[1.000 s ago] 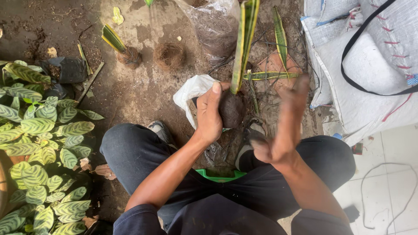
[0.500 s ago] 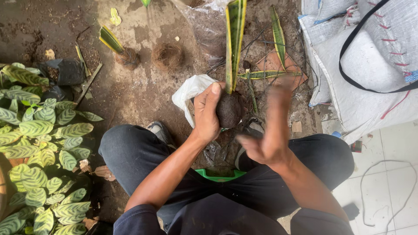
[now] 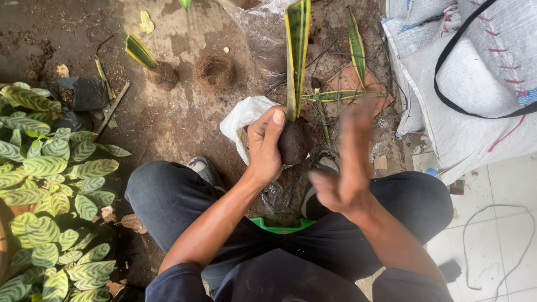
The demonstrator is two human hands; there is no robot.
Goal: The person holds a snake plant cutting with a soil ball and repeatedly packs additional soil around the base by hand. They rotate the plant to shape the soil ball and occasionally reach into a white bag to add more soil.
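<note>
My left hand (image 3: 265, 146) grips a dark round soil ball (image 3: 295, 141), out of which a tall yellow-edged striped leaf (image 3: 296, 53) stands upright. My right hand (image 3: 348, 168) is blurred with motion just right of the ball, fingers extended and apart, with nothing visible in it. I sit low on a green stool (image 3: 279, 225), knees spread, the ball held between them above the dirt. A white plastic bag (image 3: 241, 118) lies on the ground behind my left hand.
A wrapped root ball with a short leaf (image 3: 151, 66) and a bare fibre ball (image 3: 213, 71) sit on the dirt at the back. Leafy striped plants (image 3: 50, 184) crowd the left. Large white sacks (image 3: 475, 72) with a black strap fill the right, by white tiles (image 3: 503, 235).
My right hand has swung up and back beside the soil ball, staying blurred. The plant has been raised slightly and its leaf now stands straighter. My left hand keeps its grip.
</note>
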